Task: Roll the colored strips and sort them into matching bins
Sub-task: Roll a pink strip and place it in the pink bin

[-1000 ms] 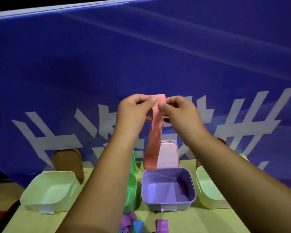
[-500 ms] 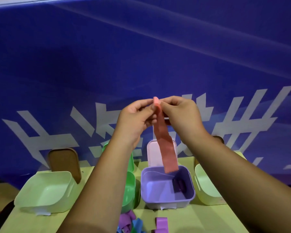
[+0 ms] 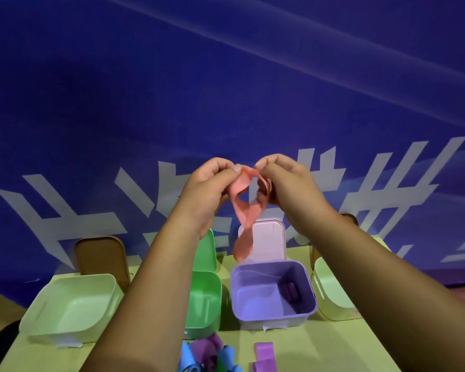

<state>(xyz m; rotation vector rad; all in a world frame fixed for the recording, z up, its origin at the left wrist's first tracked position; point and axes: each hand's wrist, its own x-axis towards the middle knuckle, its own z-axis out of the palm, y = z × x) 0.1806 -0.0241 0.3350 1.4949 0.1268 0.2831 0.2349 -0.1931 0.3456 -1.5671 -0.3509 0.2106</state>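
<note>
I hold a pink strip (image 3: 246, 210) up in the air in front of me. My left hand (image 3: 211, 187) pinches its top end between thumb and fingers. My right hand (image 3: 282, 181) pinches the same strip just to the right, where it curls into a loop. The strip's loose tail hangs down above the purple bin (image 3: 273, 316). A rolled purple strip (image 3: 290, 291) lies inside that bin. Left of it stands a green bin (image 3: 206, 312), partly hidden by my left forearm.
A pale green bin (image 3: 73, 331) stands at the left, another pale bin (image 3: 330, 294) at the right. Lids lean against the blue banner: brown (image 3: 100, 257), green (image 3: 206, 253), pink (image 3: 269, 241). Loose blue and purple strips (image 3: 212, 354) lie on the yellow table (image 3: 306, 350) near me.
The strip hung straight down before; now its upper part is bent into a loop between my two hands and the tail hangs shorter. My hands have drawn slightly apart.
</note>
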